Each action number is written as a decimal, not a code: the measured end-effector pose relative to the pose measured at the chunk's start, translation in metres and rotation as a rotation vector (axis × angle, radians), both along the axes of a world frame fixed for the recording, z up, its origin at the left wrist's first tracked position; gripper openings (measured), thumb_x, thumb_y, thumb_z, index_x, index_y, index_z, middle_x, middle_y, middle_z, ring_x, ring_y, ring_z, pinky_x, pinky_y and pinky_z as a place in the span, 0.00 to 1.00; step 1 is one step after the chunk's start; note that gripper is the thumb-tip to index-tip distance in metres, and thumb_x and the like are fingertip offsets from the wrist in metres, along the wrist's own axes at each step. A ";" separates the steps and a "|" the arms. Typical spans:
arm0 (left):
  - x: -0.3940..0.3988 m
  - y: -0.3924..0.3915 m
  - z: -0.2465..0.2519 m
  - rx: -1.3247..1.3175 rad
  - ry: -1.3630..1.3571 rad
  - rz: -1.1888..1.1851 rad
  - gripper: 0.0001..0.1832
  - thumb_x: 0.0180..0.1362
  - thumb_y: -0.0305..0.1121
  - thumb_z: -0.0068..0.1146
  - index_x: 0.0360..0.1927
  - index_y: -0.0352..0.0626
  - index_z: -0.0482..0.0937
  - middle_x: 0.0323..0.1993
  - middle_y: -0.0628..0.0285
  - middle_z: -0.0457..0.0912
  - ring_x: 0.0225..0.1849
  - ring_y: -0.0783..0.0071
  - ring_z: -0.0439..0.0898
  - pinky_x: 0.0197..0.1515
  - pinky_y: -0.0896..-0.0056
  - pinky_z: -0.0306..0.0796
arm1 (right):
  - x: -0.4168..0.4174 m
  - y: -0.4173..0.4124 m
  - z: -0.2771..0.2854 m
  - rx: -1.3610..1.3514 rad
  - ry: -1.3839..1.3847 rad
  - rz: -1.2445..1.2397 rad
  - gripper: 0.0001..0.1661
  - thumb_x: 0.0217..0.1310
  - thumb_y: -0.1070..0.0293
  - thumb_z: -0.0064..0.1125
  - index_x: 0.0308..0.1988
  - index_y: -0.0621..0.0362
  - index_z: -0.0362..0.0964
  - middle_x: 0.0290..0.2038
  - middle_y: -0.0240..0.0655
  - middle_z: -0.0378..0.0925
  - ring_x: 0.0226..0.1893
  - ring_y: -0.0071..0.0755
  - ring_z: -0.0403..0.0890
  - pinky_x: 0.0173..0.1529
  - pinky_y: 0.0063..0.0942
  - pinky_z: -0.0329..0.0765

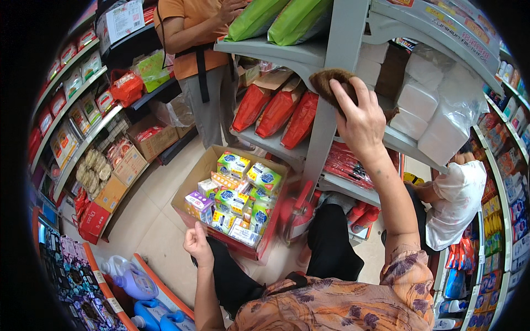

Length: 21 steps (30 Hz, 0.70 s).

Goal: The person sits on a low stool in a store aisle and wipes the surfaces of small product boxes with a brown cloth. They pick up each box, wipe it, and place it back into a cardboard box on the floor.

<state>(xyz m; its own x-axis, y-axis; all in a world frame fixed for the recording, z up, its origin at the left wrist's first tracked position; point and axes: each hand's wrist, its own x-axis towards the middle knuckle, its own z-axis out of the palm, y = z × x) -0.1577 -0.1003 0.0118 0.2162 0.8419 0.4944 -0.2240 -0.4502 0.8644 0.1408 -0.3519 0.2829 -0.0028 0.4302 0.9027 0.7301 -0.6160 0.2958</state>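
With my right hand (pixel 360 116) I hold a brown cloth (pixel 331 76) against the grey metal upright (pixel 337 45) of a shelf unit. The fingers press on the cloth and part of it hides behind them. My left hand (pixel 198 244) is loosely curled above my left thigh, with nothing seen in it. Just beyond it on the floor stands an open cardboard box (pixel 182 211) filled with several small packs of soap or a similar cleaning product (pixel 232 200). The box sits between my knees and the shelf unit.
A red fire extinguisher (pixel 296 215) stands right of the box. Red bags (pixel 275 111) and green bags (pixel 294 25) fill the shelves ahead; plastic-wrapped white packs (pixel 418 103) are at right. A person in orange (pixel 194 58) stands beyond; another in white (pixel 455 202) crouches right. Detergent bottles (pixel 138 283) are at lower left.
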 end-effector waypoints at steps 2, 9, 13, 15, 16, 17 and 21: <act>0.009 0.001 -0.008 -0.025 -0.008 0.029 0.22 0.68 0.30 0.56 0.17 0.45 0.62 0.17 0.78 0.63 0.21 0.91 0.58 0.23 0.82 0.53 | 0.026 -0.002 -0.006 -0.065 -0.115 -0.214 0.27 0.46 0.71 0.58 0.51 0.50 0.76 0.50 0.38 0.73 0.33 0.39 0.75 0.30 0.29 0.76; 0.002 0.017 -0.038 -0.037 0.078 0.100 0.23 0.68 0.29 0.56 0.16 0.44 0.62 0.16 0.78 0.62 0.21 0.91 0.58 0.23 0.80 0.53 | 0.018 0.009 -0.134 -0.432 -0.100 -0.327 0.27 0.49 0.64 0.56 0.52 0.56 0.74 0.51 0.38 0.69 0.36 0.33 0.74 0.29 0.24 0.73; 0.007 0.013 -0.036 -0.001 0.069 0.056 0.23 0.68 0.29 0.55 0.16 0.44 0.61 0.16 0.77 0.64 0.21 0.90 0.58 0.23 0.80 0.54 | 0.016 0.003 -0.191 -0.699 0.137 -0.244 0.24 0.51 0.65 0.56 0.50 0.60 0.74 0.50 0.38 0.69 0.38 0.36 0.75 0.33 0.31 0.79; 0.007 0.014 -0.041 -0.055 0.042 0.031 0.22 0.68 0.29 0.55 0.17 0.44 0.62 0.17 0.77 0.65 0.21 0.90 0.59 0.23 0.81 0.54 | 0.015 -0.002 -0.184 -0.672 0.341 -0.122 0.22 0.49 0.68 0.58 0.47 0.57 0.74 0.48 0.38 0.70 0.39 0.41 0.76 0.36 0.35 0.81; 0.005 0.017 -0.041 -0.077 0.029 0.031 0.22 0.69 0.29 0.55 0.18 0.44 0.62 0.17 0.76 0.65 0.21 0.90 0.59 0.24 0.82 0.54 | 0.007 0.000 -0.164 -0.649 0.402 -0.058 0.22 0.48 0.68 0.59 0.47 0.57 0.74 0.47 0.38 0.71 0.40 0.42 0.77 0.35 0.35 0.82; 0.006 0.018 -0.040 -0.080 -0.006 0.032 0.21 0.69 0.29 0.55 0.19 0.44 0.62 0.18 0.76 0.65 0.21 0.90 0.59 0.24 0.82 0.54 | -0.002 0.001 -0.140 -0.628 0.462 0.003 0.22 0.47 0.68 0.60 0.47 0.56 0.74 0.46 0.39 0.71 0.40 0.43 0.77 0.35 0.36 0.82; 0.002 0.019 -0.036 -0.080 -0.045 0.040 0.18 0.70 0.29 0.54 0.22 0.44 0.64 0.20 0.76 0.67 0.22 0.90 0.61 0.24 0.83 0.55 | -0.001 0.015 -0.023 -0.245 0.064 0.005 0.27 0.43 0.74 0.59 0.49 0.53 0.73 0.49 0.37 0.72 0.35 0.42 0.77 0.32 0.34 0.80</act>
<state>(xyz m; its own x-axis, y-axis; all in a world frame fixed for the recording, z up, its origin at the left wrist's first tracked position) -0.1554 -0.0817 -0.0245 0.1610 0.8865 0.4338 -0.2468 -0.3894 0.8874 0.1396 -0.3374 0.2601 0.0485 0.6363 0.7699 0.7552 -0.5279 0.3887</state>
